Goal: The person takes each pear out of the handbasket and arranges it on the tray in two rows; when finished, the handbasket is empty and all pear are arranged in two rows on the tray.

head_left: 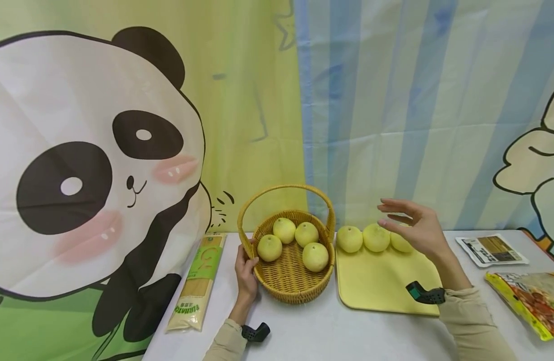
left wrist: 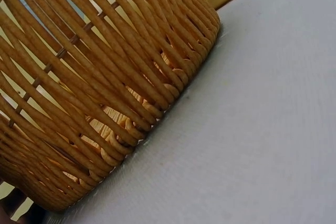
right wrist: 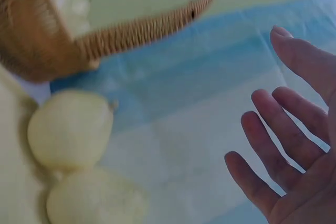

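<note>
A wicker basket [head_left: 295,286] with a tall arched handle stands on the table and holds several round, pale yellow-green fruits [head_left: 315,257]. My left hand [head_left: 246,276] grips its left side, thumb at the rim near the handle's foot; the left wrist view shows mostly the woven wall [left wrist: 105,77]. Three more such fruits [head_left: 350,239] sit in a row along the back of a yellow tray [head_left: 385,286]. My right hand [head_left: 416,228] hovers over the right end of that row, fingers spread and nothing held. It partly hides the rightmost fruit in the head view.
Left of the basket lies a pack of noodles [head_left: 197,281]. On the right are a flat white-edged food packet [head_left: 491,249] and a yellow-and-red food bag [head_left: 534,301]. A printed curtain [head_left: 371,100] hangs right behind the table.
</note>
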A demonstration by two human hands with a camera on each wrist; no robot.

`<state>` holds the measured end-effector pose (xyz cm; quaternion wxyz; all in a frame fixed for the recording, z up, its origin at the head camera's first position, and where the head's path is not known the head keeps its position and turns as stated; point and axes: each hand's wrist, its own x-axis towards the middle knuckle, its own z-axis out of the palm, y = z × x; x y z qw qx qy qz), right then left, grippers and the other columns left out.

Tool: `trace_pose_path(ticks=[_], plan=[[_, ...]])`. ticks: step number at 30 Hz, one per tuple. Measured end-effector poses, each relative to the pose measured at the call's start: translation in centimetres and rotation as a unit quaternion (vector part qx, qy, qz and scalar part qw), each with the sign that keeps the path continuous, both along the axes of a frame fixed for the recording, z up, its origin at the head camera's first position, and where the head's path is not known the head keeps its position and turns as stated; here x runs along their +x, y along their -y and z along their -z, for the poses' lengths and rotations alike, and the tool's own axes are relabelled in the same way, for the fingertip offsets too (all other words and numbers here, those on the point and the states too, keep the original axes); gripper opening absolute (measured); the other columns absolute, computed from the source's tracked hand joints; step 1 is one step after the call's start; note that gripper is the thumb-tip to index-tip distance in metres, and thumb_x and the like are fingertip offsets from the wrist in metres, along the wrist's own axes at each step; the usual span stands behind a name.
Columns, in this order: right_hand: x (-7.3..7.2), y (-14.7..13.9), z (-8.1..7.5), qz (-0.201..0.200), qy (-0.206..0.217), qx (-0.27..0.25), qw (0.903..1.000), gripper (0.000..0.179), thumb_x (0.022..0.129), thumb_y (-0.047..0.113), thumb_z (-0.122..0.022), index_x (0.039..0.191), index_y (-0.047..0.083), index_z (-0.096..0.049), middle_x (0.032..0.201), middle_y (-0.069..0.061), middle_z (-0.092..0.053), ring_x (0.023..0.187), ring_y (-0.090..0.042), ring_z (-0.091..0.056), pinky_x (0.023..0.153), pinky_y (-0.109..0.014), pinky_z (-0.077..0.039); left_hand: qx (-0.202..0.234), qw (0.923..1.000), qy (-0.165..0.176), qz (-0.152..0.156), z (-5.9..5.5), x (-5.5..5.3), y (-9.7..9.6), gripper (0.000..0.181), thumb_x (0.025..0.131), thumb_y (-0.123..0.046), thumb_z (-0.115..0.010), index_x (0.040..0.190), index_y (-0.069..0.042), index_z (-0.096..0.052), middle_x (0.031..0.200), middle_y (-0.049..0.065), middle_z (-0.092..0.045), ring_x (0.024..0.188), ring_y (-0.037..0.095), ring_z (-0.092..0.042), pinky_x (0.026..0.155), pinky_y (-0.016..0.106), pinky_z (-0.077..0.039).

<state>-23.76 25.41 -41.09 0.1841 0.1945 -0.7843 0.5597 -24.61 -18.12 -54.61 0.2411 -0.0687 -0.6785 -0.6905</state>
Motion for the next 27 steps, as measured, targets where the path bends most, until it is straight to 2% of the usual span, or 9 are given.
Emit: trace_pose_path(ticks=[4, 7, 14, 19, 23, 27], plan=[[0.6, 2.4, -0.8, -0.056, -0.007, 0.002, 0.9984, 0.048, 0.090, -0.003, -0.079, 0.137, 0.005, -0.069, 0.123, -0.010, -0.077, 0.108, -0.007, -0.074, 0.092, -0.024, -0.058, -0.007, 1.0000, -0.002, 0.000, 0.1, 0.1, 0.0, 0.053, 0.089, -0.004, -0.045, 0.140, 0.002, -0.054, 0.142, 0.022, -0.057, 0.130, 0.017, -0.057, 0.105, 0.016, -0.044], [0.7, 4.3, -1.3, -0.091, -0.006, 0.018, 0.9957, 0.050, 0.089, 0.000, -0.081, 0.137, 0.010, -0.070, 0.126, -0.014, -0.076, 0.110, -0.013, -0.074, 0.092, -0.031, -0.060, -0.008, 1.0000, -0.004, 0.000, 0.1, 0.1, 0.0, 0.053, 0.089, -0.004, -0.044, 0.140, 0.003, -0.054, 0.141, 0.022, -0.057, 0.129, 0.015, -0.057, 0.105, 0.015, -0.044], [-0.1, 8.1, -2.3, -0.144, 0.013, 0.090, 0.9854, 0.055, 0.089, 0.016, -0.086, 0.141, 0.012, -0.068, 0.137, -0.009, -0.072, 0.125, -0.032, -0.068, 0.099, -0.046, -0.059, -0.008, 1.0000, -0.001, -0.006, 0.1, 0.0, 0.0, 0.053, 0.089, -0.004, -0.046, 0.141, 0.003, -0.054, 0.139, 0.022, -0.059, 0.125, 0.017, -0.058, 0.102, 0.017, -0.046], [-0.7, 10.4, -2.7, -0.177, 0.032, 0.141, 0.9735, 0.060, 0.090, 0.027, -0.086, 0.144, 0.013, -0.065, 0.145, -0.009, -0.067, 0.133, -0.038, -0.062, 0.106, -0.058, -0.052, -0.008, 0.9999, 0.006, -0.007, 0.1, 0.0, 0.0, 0.052, 0.089, -0.005, -0.047, 0.139, 0.000, -0.056, 0.138, 0.022, -0.060, 0.121, 0.019, -0.058, 0.100, 0.017, -0.047], [-1.2, 12.4, -2.7, -0.192, 0.049, 0.202, 0.9591, 0.066, 0.091, 0.036, -0.084, 0.148, 0.011, -0.061, 0.146, -0.013, -0.065, 0.132, -0.039, -0.062, 0.102, -0.059, -0.054, -0.005, 0.9999, 0.011, -0.008, -0.1, 0.1, 0.0, 0.052, 0.089, -0.006, -0.047, 0.140, -0.002, -0.056, 0.140, 0.021, -0.060, 0.126, 0.021, -0.058, 0.103, 0.017, -0.046], [-2.0, 14.2, -2.3, -0.199, 0.064, 0.295, 0.9324, 0.073, 0.091, 0.044, -0.082, 0.151, 0.010, -0.058, 0.147, -0.016, -0.064, 0.131, -0.041, -0.062, 0.096, -0.053, -0.056, -0.003, 0.9999, 0.013, -0.005, -0.2, 0.2, 0.0, 0.053, 0.089, -0.005, -0.046, 0.141, -0.002, -0.055, 0.144, 0.020, -0.058, 0.134, 0.025, -0.056, 0.106, 0.017, -0.044]])
